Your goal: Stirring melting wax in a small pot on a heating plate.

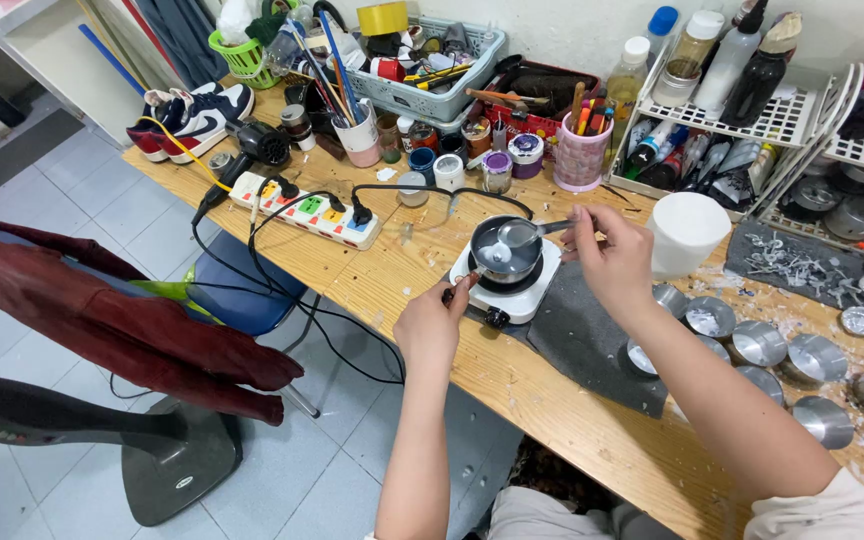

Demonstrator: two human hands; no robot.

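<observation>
A small dark pot [504, 250] holding white wax sits on a white electric hotplate [527, 297] on the wooden table [592, 430]. My right hand [607, 262] grips the handle of a metal spoon [520, 234] whose bowl is over the pot. My left hand [434, 322] rests at the hotplate's front left corner, fingertips closed on what looks like the pot's short dark handle. A white plastic cup [685, 232] stands just right of my right hand.
Several small round metal tins [758, 343] lie at the right, on and beside a grey mat [582, 345]. A power strip [310, 208] with black cables lies left of the hotplate. Jars, baskets, bottle racks and shoes crowd the back. A fan base stands on the floor.
</observation>
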